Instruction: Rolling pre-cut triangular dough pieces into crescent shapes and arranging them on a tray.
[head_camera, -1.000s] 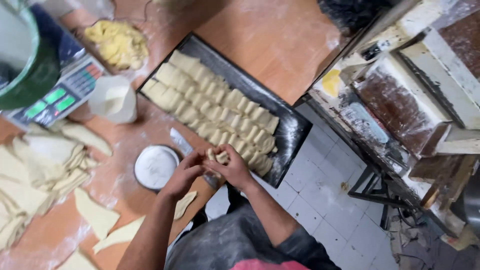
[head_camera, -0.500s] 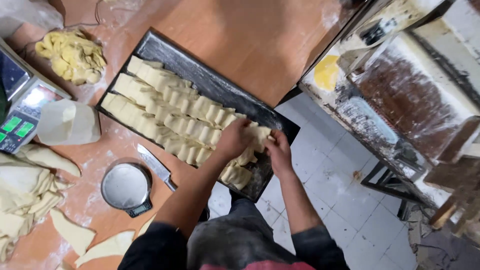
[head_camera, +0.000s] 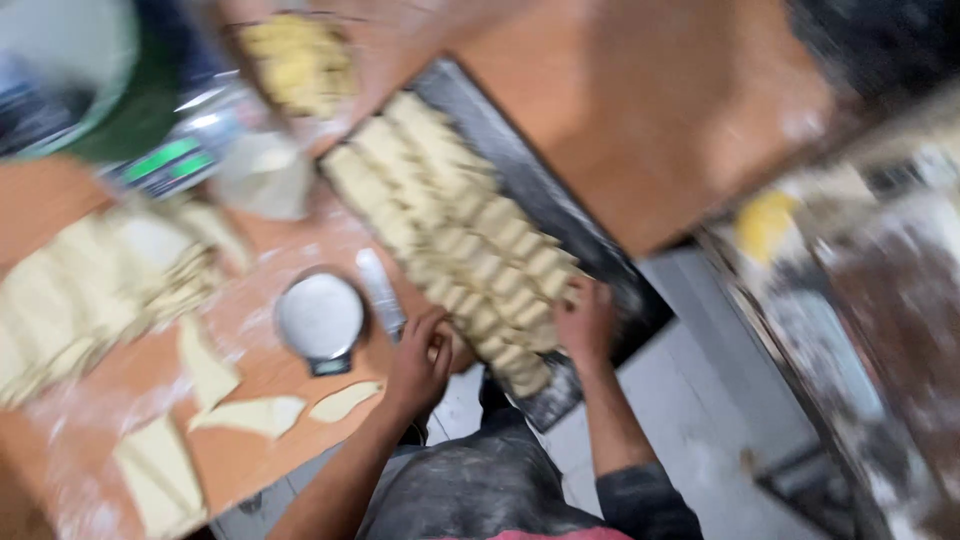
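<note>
Two hands (head_camera: 420, 365) at tray (head_camera: 590, 250); floured wooden table (head_camera: 650, 110); tiled floor (head_camera: 700, 420)

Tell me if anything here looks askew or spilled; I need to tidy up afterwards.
The dark baking tray lies askew, its near corner jutting past the wooden table edge by the right hand. Flour dusts the tabletop around the dough triangles left of the left hand. The picture is blurred.

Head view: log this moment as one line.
left hand at tray's near edge | right hand on dough pieces | tray filled in rows | picture blurred
</note>
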